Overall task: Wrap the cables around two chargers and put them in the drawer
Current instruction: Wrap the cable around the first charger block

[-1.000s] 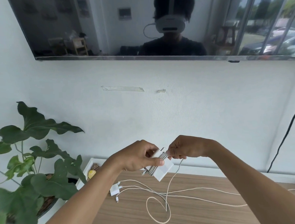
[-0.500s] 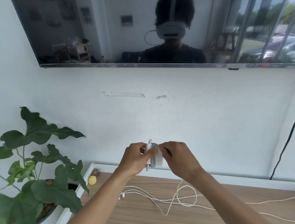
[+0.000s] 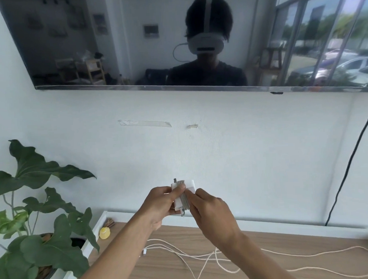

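Note:
My left hand (image 3: 160, 205) grips a white charger block (image 3: 190, 186) held upright in the air in front of the wall, with several turns of grey-white cable wound round its middle. My right hand (image 3: 209, 212) pinches the cable against the right side of the block. The rest of the cream cable (image 3: 289, 256) trails in loose loops over the wooden top (image 3: 311, 266). A small white plug end (image 3: 144, 252) lies on the wood under my left forearm, partly hidden.
A big leafy potted plant (image 3: 41, 230) stands at the left. A yellow ball (image 3: 104, 233) and a small brown brush lie at the back left corner. A dark screen (image 3: 132, 42) hangs on the wall above, and a black cord (image 3: 346, 170) runs down at the right.
Both hands have kept winding cable round the charger, which turned upright and gained turns. The camera tilted up, so less of the wooden top shows. The loose loops on the wood have shifted right.

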The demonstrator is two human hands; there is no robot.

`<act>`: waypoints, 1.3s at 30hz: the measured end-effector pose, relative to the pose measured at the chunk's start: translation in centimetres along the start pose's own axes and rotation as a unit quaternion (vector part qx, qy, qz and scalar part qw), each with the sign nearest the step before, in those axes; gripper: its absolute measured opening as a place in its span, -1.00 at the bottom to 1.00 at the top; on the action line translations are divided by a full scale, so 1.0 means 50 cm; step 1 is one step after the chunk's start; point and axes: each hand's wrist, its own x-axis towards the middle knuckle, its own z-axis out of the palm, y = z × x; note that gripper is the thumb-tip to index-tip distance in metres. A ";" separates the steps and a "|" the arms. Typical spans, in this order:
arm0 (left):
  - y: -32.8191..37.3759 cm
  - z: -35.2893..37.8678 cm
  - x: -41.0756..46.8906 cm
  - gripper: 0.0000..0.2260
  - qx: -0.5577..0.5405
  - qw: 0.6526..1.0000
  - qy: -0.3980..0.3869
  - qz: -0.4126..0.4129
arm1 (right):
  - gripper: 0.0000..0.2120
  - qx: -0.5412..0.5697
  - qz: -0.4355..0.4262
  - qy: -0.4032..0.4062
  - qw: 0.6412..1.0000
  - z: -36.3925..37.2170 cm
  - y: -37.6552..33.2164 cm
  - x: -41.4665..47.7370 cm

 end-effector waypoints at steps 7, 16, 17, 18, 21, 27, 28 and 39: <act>0.021 0.009 0.011 -0.72 0.074 0.993 0.055 0.079 | -0.63 0.005 -0.003 0.005 1.000 0.001 0.011 0.007; 0.039 0.017 0.022 -0.72 0.052 0.988 0.095 0.105 | -0.70 0.003 -0.031 0.089 0.996 0.008 0.037 -0.014; 0.040 0.018 0.022 -0.74 0.034 0.990 0.099 0.099 | -0.71 -0.001 -0.037 0.101 0.994 0.011 0.039 -0.015; 0.041 0.018 0.022 -0.77 0.016 0.990 0.101 0.095 | -0.71 0.001 -0.040 0.112 0.993 0.014 0.040 -0.016; 0.045 0.020 0.025 -0.80 0.001 0.990 0.106 0.096 | -0.71 0.038 -0.028 0.122 0.991 0.021 0.039 -0.021; 0.054 0.024 0.014 -0.79 -0.027 0.990 0.097 0.102 | -0.79 0.286 0.128 0.118 0.942 0.034 0.043 -0.027; 0.055 0.025 0.012 -0.79 -0.024 0.989 0.094 0.108 | -0.79 0.316 0.149 0.109 0.931 0.034 0.043 -0.028; 0.066 0.013 -0.011 -0.79 0.029 0.992 -0.001 0.120 | -0.88 0.422 0.216 0.015 0.880 0.016 0.042 -0.007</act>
